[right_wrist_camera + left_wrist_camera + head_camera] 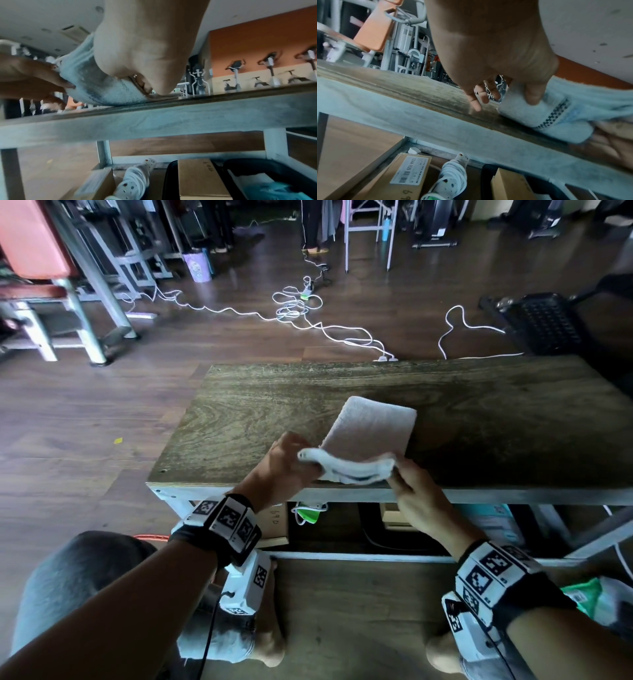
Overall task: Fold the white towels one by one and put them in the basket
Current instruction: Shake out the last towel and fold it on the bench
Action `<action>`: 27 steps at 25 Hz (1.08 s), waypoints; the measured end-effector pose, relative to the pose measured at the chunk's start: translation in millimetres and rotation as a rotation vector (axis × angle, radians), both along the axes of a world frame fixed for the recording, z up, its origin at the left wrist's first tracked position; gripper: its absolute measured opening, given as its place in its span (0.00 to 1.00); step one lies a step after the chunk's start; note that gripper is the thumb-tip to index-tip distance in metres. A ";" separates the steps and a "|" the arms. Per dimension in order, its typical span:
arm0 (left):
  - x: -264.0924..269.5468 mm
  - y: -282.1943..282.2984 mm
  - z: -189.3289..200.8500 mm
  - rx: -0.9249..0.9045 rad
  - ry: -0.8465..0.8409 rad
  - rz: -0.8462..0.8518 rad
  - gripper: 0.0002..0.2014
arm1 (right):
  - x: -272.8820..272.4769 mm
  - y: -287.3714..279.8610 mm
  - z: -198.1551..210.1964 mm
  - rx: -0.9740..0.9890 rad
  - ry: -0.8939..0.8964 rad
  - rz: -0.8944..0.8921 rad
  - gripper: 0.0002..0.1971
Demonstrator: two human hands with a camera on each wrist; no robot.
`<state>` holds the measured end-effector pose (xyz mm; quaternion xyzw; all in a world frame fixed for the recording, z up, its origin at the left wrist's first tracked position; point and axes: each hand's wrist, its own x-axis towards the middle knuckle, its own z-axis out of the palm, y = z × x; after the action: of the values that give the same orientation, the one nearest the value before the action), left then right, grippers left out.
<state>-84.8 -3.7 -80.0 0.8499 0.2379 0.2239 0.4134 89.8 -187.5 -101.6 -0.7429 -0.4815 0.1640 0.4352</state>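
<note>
A white towel (370,433), folded into a narrow strip, lies on the wooden table (260,412) near its front edge. Its near end is lifted off the wood. My left hand (291,463) grips the near-left corner, and in the left wrist view my thumb presses on the towel (527,112) beside a dark woven stripe. My right hand (407,487) pinches the near-right corner, where the towel (101,86) bulges over the table edge in the right wrist view. No basket shows in any view.
Under the table (154,121) a shelf holds cardboard boxes (197,178), a coiled white power strip (452,174) and a black bag (265,174). White cables (298,309) trail over the floor beyond. Gym equipment (68,285) stands at the far left.
</note>
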 end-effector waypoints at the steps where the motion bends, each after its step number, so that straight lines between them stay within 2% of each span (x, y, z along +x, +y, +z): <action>1: 3.4 -2.8 8.8 -0.154 -0.020 0.001 0.07 | 1.2 1.4 5.5 -0.023 0.079 -0.040 0.11; 2: 8.2 -5.0 15.5 -0.256 -0.012 0.006 0.03 | 2.2 2.6 10.0 -0.037 0.130 -0.068 0.14; 4: 18.9 -11.5 23.9 -0.294 0.010 0.052 0.10 | 4.0 6.7 14.6 -0.035 0.159 -0.104 0.16; 7: 35.5 -13.2 14.7 -0.091 0.101 0.235 0.19 | 9.0 12.2 14.5 -0.083 0.253 -0.126 0.16; 9: 45.8 -10.9 7.9 -0.058 0.147 0.326 0.21 | 14.4 15.7 15.3 -0.101 0.338 -0.096 0.15; 11: 59.6 -8.9 10.6 -0.043 0.114 0.340 0.19 | 21.0 22.1 19.6 -0.037 0.355 -0.074 0.08; 13: 77.9 -2.8 16.0 -0.023 0.070 0.339 0.16 | 32.3 32.1 20.2 0.045 0.338 -0.123 0.09; 15: 97.4 5.0 19.4 -0.084 0.070 0.336 0.17 | 43.6 42.9 16.7 0.011 0.301 -0.227 0.07; 17: 108.6 7.6 16.2 -0.081 0.208 0.333 0.16 | 48.3 48.1 11.3 -0.104 0.303 -0.311 0.07; 19: 115.2 6.8 6.2 0.033 0.354 0.348 0.14 | 53.0 49.5 3.4 -0.147 0.333 -0.353 0.13; 23: 119.3 7.5 -7.4 0.124 0.396 0.372 0.20 | 55.6 50.2 0.7 -0.118 0.356 -0.405 0.11; 27: 122.0 11.7 -7.4 0.132 0.444 0.365 0.19 | 54.6 53.5 0.2 -0.083 0.309 -0.448 0.11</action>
<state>37.1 7.9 -87.4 0.8462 0.4566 0.1180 0.2480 144.4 -134.1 -101.4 -0.8143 -0.2259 0.1944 0.4980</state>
